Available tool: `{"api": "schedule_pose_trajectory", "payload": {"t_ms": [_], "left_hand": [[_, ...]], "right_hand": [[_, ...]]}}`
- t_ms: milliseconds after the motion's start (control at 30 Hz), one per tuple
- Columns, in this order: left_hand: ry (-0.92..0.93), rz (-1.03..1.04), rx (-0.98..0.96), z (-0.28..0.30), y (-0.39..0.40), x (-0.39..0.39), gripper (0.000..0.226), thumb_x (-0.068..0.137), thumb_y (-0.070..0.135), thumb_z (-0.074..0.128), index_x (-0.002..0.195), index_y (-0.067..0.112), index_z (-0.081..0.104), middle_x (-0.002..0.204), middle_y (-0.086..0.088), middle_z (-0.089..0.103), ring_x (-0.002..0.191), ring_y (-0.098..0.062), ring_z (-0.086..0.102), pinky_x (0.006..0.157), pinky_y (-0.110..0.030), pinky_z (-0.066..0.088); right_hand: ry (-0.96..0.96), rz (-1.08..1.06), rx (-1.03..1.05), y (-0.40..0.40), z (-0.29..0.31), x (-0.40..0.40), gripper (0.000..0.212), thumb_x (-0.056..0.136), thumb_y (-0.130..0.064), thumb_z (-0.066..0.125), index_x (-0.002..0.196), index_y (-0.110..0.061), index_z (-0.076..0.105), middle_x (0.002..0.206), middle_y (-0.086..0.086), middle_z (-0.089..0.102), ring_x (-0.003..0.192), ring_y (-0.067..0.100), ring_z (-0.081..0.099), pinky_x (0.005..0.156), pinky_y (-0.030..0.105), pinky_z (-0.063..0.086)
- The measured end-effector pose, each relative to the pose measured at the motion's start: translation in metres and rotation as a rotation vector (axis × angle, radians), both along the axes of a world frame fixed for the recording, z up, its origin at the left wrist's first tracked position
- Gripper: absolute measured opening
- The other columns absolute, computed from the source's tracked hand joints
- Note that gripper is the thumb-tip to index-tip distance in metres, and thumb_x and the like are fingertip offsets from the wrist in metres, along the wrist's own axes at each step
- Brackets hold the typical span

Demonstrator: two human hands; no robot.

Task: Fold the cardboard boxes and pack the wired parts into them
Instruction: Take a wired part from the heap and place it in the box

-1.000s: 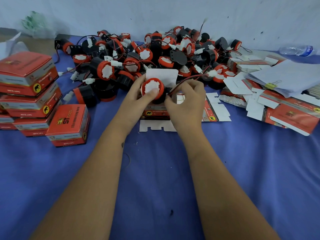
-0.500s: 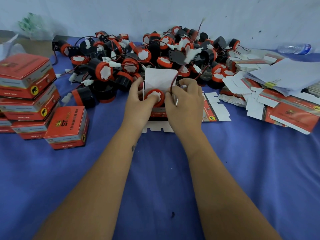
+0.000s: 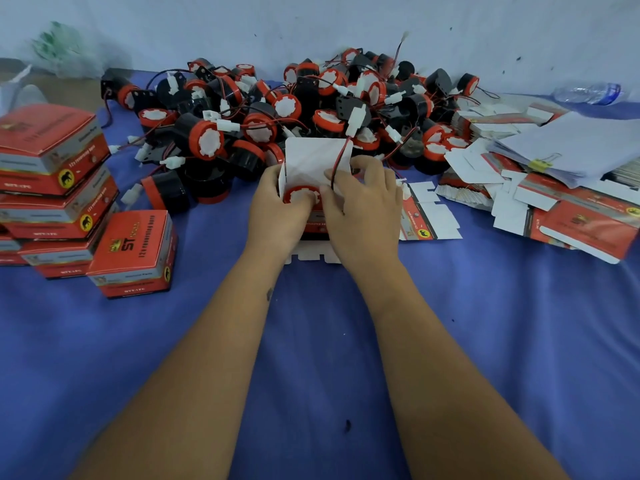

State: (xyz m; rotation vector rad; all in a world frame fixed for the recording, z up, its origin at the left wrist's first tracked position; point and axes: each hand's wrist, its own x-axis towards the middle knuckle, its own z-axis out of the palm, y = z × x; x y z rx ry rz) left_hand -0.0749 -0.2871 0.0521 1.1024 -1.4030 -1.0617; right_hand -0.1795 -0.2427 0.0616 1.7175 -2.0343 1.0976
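Note:
An open red and white cardboard box stands on the blue cloth at the centre, its white lid flap upright. A wired part with a red rim and white face sits low inside the box mouth. My left hand grips the box's left side with the thumb on the part. My right hand holds the right side, fingers curled over the rim, where the part's red and black wire runs up. Behind the box lies a big pile of wired parts.
Several packed red boxes are stacked at the left, one in front of them. Flat unfolded box blanks and clipped white papers lie at the right. A plastic bottle lies at the far right. One blank rests beside my right hand.
The wired part has gone from above the box down into its mouth. Both hands have closed in around the box, and the white lid flap now stands higher.

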Motion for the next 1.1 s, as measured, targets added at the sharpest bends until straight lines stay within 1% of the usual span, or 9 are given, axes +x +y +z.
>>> {"api": "schedule_pose_trajectory", "payload": {"t_ms": [167,367,567,667,733,867,967,1033,1100], "left_hand": [[0.01,-0.012,0.004,-0.0003,0.001,-0.0003,0.024,0.088,0.02,0.067,0.104,0.036,0.06,0.09,0.021,0.068,0.082,0.009,0.064,0.063,-0.01,0.049],[-0.037,-0.016,-0.045,-0.003,0.0019,-0.004,0.035,0.087,0.015,0.067,0.117,0.029,0.054,0.104,0.017,0.065,0.095,0.0,0.063,0.076,-0.022,0.055],[-0.049,-0.038,-0.027,-0.0018,0.0019,-0.0023,0.035,0.088,0.016,0.066,0.111,0.036,0.049,0.096,0.021,0.061,0.086,0.006,0.06,0.059,-0.003,0.045],[-0.022,-0.061,0.0,-0.0004,0.0017,-0.0008,0.038,0.086,0.017,0.068,0.11,0.04,0.049,0.094,0.022,0.063,0.08,0.016,0.059,0.056,-0.002,0.043],[-0.021,-0.085,0.007,0.0003,0.0016,-0.0009,0.042,0.084,0.017,0.071,0.11,0.041,0.049,0.095,0.022,0.063,0.078,0.019,0.058,0.058,-0.003,0.044],[0.011,-0.094,0.013,0.0006,0.0008,-0.0002,0.038,0.086,0.012,0.07,0.103,0.04,0.051,0.094,0.022,0.063,0.078,0.017,0.06,0.061,-0.006,0.047],[0.033,-0.062,-0.005,-0.0004,0.0014,-0.0004,0.034,0.09,0.009,0.064,0.105,0.036,0.051,0.095,0.021,0.063,0.08,0.012,0.062,0.067,-0.011,0.05],[0.043,-0.037,-0.018,-0.0005,0.0016,-0.0004,0.029,0.09,0.009,0.064,0.11,0.028,0.054,0.096,0.018,0.064,0.082,0.009,0.062,0.07,-0.014,0.052],[0.026,-0.025,-0.021,0.0004,0.0019,-0.0001,0.031,0.088,0.011,0.067,0.115,0.023,0.056,0.1,0.014,0.066,0.088,0.002,0.064,0.074,-0.02,0.054]], "right_hand": [[-0.118,0.011,-0.236,0.001,0.0044,0.0024,0.018,0.086,-0.013,0.069,0.102,-0.009,0.074,0.121,0.015,0.057,0.111,0.033,0.051,0.087,0.046,0.045],[-0.117,0.041,-0.349,0.0024,0.0053,0.0019,0.014,0.086,-0.013,0.068,0.095,-0.004,0.074,0.09,0.01,0.064,0.086,0.028,0.055,0.074,0.045,0.047],[-0.096,0.07,-0.28,0.002,0.0061,-0.003,0.012,0.087,-0.009,0.065,0.096,-0.005,0.073,0.08,0.007,0.064,0.079,0.028,0.054,0.073,0.038,0.04],[-0.056,0.055,-0.303,0.0018,0.0074,-0.0018,0.002,0.083,-0.008,0.069,0.082,-0.007,0.068,0.071,0.003,0.062,0.071,0.026,0.053,0.069,0.034,0.034],[-0.059,0.062,-0.324,0.0016,0.0078,-0.0002,0.009,0.08,-0.007,0.072,0.073,-0.007,0.065,0.066,0.002,0.062,0.068,0.026,0.054,0.067,0.033,0.035],[-0.021,0.101,-0.29,0.0013,0.0067,-0.0025,0.01,0.079,-0.011,0.073,0.072,-0.007,0.067,0.066,0.002,0.064,0.071,0.027,0.056,0.071,0.038,0.039],[0.046,0.159,-0.326,0.0039,0.0069,0.0012,0.016,0.077,-0.011,0.073,0.065,-0.007,0.064,0.057,-0.004,0.05,0.068,0.023,0.049,0.071,0.036,0.035],[-0.004,0.212,-0.342,0.0058,0.0075,0.0047,0.021,0.081,-0.019,0.066,0.064,-0.008,0.064,0.058,-0.009,0.041,0.067,0.015,0.041,0.072,0.032,0.032],[-0.132,0.25,-0.265,0.0071,0.0085,0.005,0.03,0.088,-0.031,0.051,0.071,-0.011,0.066,0.061,-0.007,0.049,0.07,0.009,0.036,0.075,0.029,0.03]]}}
